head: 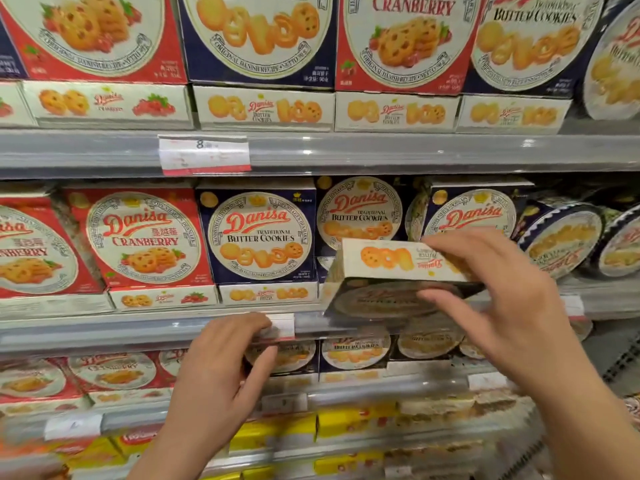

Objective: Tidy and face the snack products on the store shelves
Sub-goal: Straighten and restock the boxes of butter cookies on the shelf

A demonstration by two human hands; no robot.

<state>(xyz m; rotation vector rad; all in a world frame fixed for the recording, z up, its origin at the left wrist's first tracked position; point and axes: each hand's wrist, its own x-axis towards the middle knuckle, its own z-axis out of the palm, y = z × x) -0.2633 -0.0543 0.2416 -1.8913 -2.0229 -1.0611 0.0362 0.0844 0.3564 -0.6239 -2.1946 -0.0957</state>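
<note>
Right hand point(498, 289) clamped on butter cookie box point(398, 271), tilted face-down, print inverted, before middle shelf point(138, 327) gap | left hand point(228, 362) fingers loosely spread, empty, by shelf rail | judged: reorienting box for facing.

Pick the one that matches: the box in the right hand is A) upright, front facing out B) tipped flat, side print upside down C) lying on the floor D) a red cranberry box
B: the right hand holds the box tipped over in front of the middle shelf, its white side panel towards the camera with the Danisa print inverted and its round-label face turned downward.
</note>
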